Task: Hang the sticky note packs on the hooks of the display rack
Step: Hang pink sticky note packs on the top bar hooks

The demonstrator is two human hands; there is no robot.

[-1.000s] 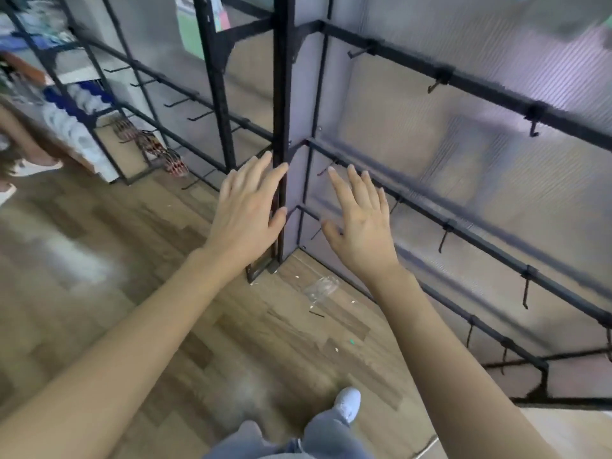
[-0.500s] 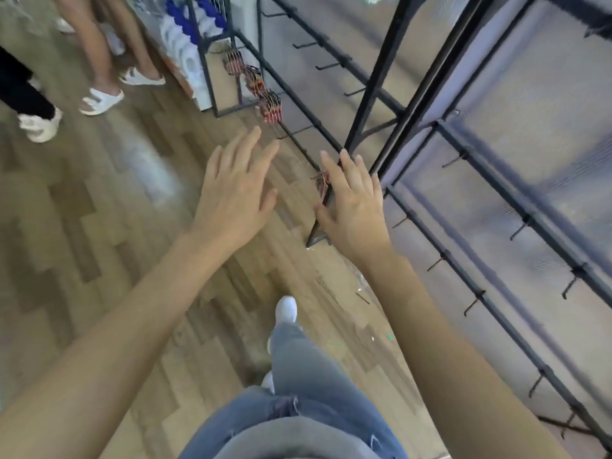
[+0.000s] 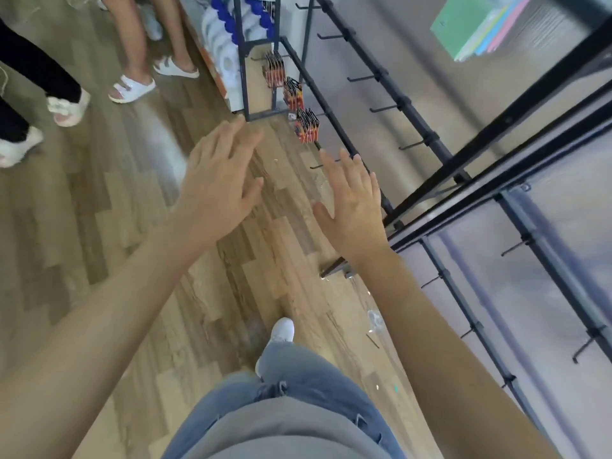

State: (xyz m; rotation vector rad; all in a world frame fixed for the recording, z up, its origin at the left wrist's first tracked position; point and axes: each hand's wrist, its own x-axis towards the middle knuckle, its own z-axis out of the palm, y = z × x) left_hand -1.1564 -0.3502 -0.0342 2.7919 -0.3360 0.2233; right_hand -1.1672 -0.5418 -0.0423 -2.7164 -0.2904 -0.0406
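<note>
Sticky note packs point(image 3: 480, 24), pastel, blurred, far right by the display rack point(image 3: 506, 120), left hand point(image 3: 215, 190) and right hand point(image 3: 354, 210) spread flat, holding nothing, above wood-plank floor point(image 3: 99, 200), bare hooks point(image 3: 364, 78) along its rails, sandalled feet point(image 3: 132, 87) far left

Black rack point(image 3: 410, 108), orange packs point(image 3: 306, 125) on hooks point(image 3: 361, 78)

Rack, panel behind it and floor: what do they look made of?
Rack: likely metal tube with matte black paint, judging by its thin straight bars and clamped hooks. Panel: probably translucent ribbed plastic, with faint lines and a hazy grey sheen. Floor: wood-look planks with staggered joints and grain; real wood or laminate, cannot tell.
</note>
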